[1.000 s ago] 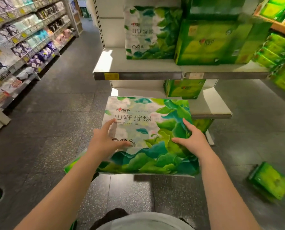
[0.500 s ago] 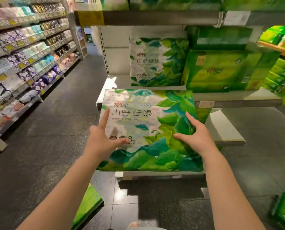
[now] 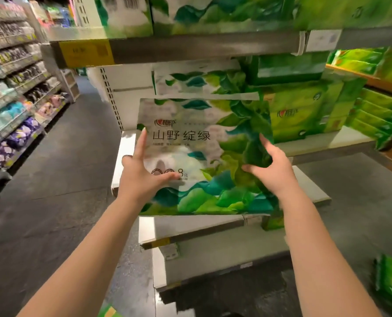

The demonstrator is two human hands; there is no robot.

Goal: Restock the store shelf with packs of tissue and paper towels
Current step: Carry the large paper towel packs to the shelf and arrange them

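Between your two hands, the tissue pack (image 3: 204, 156) stands upright, raised in front of the shelf (image 3: 323, 143). Your left hand (image 3: 142, 177) holds its left edge, fingers (image 3: 141, 143) spread wide with the thumb pressed on the printed face. Your right hand (image 3: 270, 170) grips the right edge, fingers curled into the wrapper.

Behind the pack's upper edge, one matching leaf-print pack (image 3: 199, 84) stands on the shelf. Right of the held pack, one large green carton (image 3: 304, 110) occupies the shelf, with a bare strip of shelf surface in front of it. Left of the held pack, the shelf surface is bare out to its corner. Above the pack, the upper shelf rail (image 3: 202, 46) overhangs, leaving a gap over the pack's top edge. Below the pack, two lower shelves (image 3: 213, 255) step outward. Down and right of the pack, one green pack (image 3: 391, 280) lies on the floor (image 3: 53, 179).
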